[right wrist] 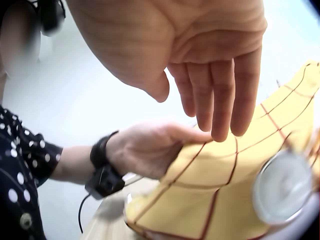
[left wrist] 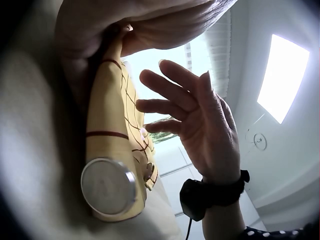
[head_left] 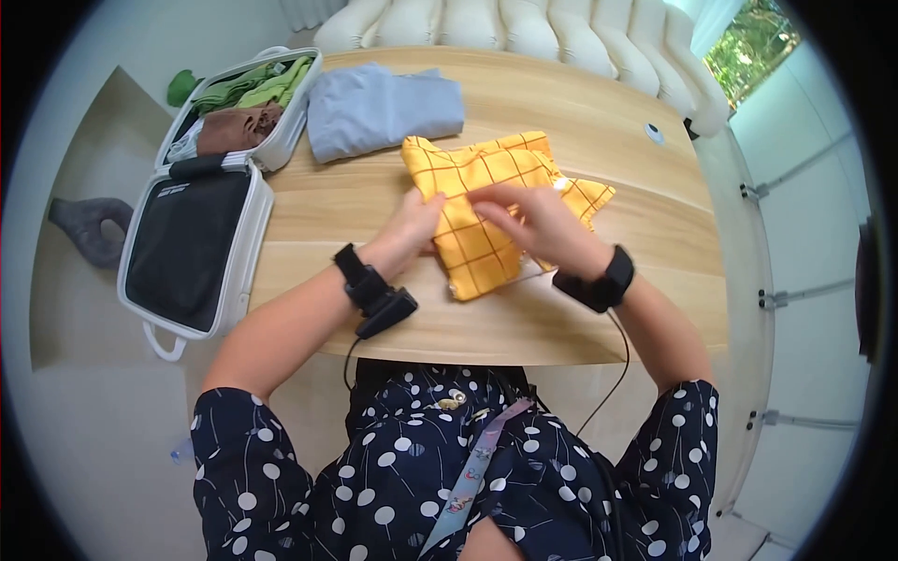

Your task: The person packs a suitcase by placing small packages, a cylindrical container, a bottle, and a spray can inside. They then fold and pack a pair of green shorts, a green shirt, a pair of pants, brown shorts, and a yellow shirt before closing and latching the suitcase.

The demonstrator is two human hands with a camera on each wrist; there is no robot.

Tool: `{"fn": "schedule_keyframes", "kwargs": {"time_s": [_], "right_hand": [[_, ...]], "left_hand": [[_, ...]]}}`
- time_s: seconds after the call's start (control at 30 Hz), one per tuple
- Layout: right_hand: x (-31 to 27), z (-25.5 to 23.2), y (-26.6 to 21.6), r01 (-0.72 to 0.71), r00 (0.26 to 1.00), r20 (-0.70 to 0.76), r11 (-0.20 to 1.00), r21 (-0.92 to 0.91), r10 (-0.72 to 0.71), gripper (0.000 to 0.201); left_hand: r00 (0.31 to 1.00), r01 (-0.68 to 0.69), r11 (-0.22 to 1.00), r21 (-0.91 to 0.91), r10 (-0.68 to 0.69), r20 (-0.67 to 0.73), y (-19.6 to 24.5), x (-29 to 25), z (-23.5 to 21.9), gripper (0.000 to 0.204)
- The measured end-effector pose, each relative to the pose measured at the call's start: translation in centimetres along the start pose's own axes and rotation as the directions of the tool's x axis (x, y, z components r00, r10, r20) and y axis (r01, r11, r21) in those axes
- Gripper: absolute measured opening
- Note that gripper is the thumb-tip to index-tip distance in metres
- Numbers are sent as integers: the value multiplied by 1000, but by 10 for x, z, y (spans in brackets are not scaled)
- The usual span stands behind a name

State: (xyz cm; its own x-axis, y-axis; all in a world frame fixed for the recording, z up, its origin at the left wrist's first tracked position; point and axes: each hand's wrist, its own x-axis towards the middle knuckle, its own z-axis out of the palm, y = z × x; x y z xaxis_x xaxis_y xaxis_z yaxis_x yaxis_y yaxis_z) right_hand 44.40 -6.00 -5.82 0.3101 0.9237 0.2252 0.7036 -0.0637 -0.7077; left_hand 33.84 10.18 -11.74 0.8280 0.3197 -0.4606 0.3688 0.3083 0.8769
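A yellow checked garment [head_left: 477, 206], partly folded with loose corners, lies on the wooden table in front of me. My left hand [head_left: 412, 224] grips its left edge, thumb on top and the other fingers under the cloth. Over its right half is my right hand [head_left: 552, 224]; the right wrist view shows that right hand [right wrist: 215, 75] with its fingers extended down to the cloth, not curled round it. A round silvery disc [right wrist: 283, 187] overlaps the garment in that view.
A folded light-blue garment [head_left: 383, 107] lies beyond on the table [head_left: 645, 262]. To the left stands an opened white suitcase [head_left: 262, 220] holding green and brown clothes [head_left: 238, 126]. A small white-and-dark item [head_left: 654, 134] sits at the far right. Behind the table is a cream padded sofa [head_left: 524, 23].
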Motion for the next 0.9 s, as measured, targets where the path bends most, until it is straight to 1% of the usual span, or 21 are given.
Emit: {"fn": "schedule_keyframes", "kwargs": {"time_s": [0.03, 0.07, 0.13, 0.17, 0.2, 0.3, 0.33, 0.4, 0.47, 0.5, 0.53, 0.57, 0.6, 0.63, 0.67, 0.7, 0.73, 0.77, 0.8, 0.83, 0.9], "right_hand": [[6, -8, 11, -12, 998, -64, 1000, -24, 10, 29], [11, -20, 25, -24, 992, -127, 999, -48, 18, 32], [16, -37, 54, -154, 968, -204, 987, -32, 145, 37], [18, -41, 81, -203, 960, -213, 977, -71, 184, 48], [19, -42, 87, -203, 959, -214, 977, -69, 185, 48], [24, -43, 94, -426, 904, -59, 903, -50, 424, 69], [26, -42, 94, -421, 907, -47, 906, -50, 419, 69], [36, -35, 89, -391, 920, 37, 918, 70, 389, 72], [55, -38, 75, -410, 892, 203, 912, -17, 405, 77], [60, -33, 73, -341, 925, 186, 940, 27, 330, 85], [67, -24, 96, -322, 934, 110, 933, -161, 341, 95], [71, -23, 98, -330, 928, 108, 922, -201, 356, 102], [76, -23, 99, -284, 944, 110, 936, -208, 310, 106], [83, -23, 102, -231, 965, 104, 967, -104, 242, 96], [91, -22, 103, -184, 979, 92, 983, 1, 183, 86], [97, -28, 99, -163, 982, 98, 987, 1, 162, 86], [102, -34, 92, -161, 976, 179, 959, 234, 121, 74], [109, -36, 87, -176, 966, 250, 874, 453, 66, 63], [113, -37, 84, -170, 966, 253, 874, 456, 56, 63], [118, -36, 81, -284, 910, 413, 778, 560, 34, 60], [133, -35, 120, -359, 850, 518, 821, 445, 91, 58]], "left_hand": [[999, -21, 999, 46, 23, -45, 0, 1, -9, 31], [999, -13, 999, 51, 14, -37, 1, 0, -17, 31], [994, 19, 992, 128, -5, -112, 6, -6, -31, 32], [994, 46, 991, 127, -33, -108, 12, -12, -36, 32], [994, 48, 991, 129, -34, -108, 15, -15, -42, 32], [991, 84, 995, 47, -78, -109, 21, -26, -47, 33], [989, 87, 995, 40, -82, -119, 20, -28, -46, 33], [997, 35, 998, -56, -38, -60, 19, -32, -47, 34], [994, 56, 998, 30, -53, -100, 17, -33, -46, 32], [996, 39, 994, 106, -29, -88, 19, -36, -47, 33], [997, 27, 983, 181, -13, -78, 22, -39, -47, 35], [980, -174, 964, 202, 190, -62, 14, -36, -47, 35], [922, -369, 902, 225, 386, -31, 9, -31, -49, 35], [913, -380, 896, 228, 403, -62, 17, -32, -52, 35], [838, -515, 778, 359, 545, 21, 28, -34, -54, 36], [745, -626, 621, 472, 654, 129, 41, -40, -51, 38], [741, -626, 616, 478, 662, 117, 53, -46, -50, 38], [745, -617, 574, 538, 647, 165, 71, -56, -47, 38], [752, -606, 528, 595, 624, 212, 86, -66, -43, 38], [750, -605, 525, 599, 627, 208, 97, -73, -41, 38], [768, -594, 486, 642, 581, 271, 114, -81, -40, 39]]}}
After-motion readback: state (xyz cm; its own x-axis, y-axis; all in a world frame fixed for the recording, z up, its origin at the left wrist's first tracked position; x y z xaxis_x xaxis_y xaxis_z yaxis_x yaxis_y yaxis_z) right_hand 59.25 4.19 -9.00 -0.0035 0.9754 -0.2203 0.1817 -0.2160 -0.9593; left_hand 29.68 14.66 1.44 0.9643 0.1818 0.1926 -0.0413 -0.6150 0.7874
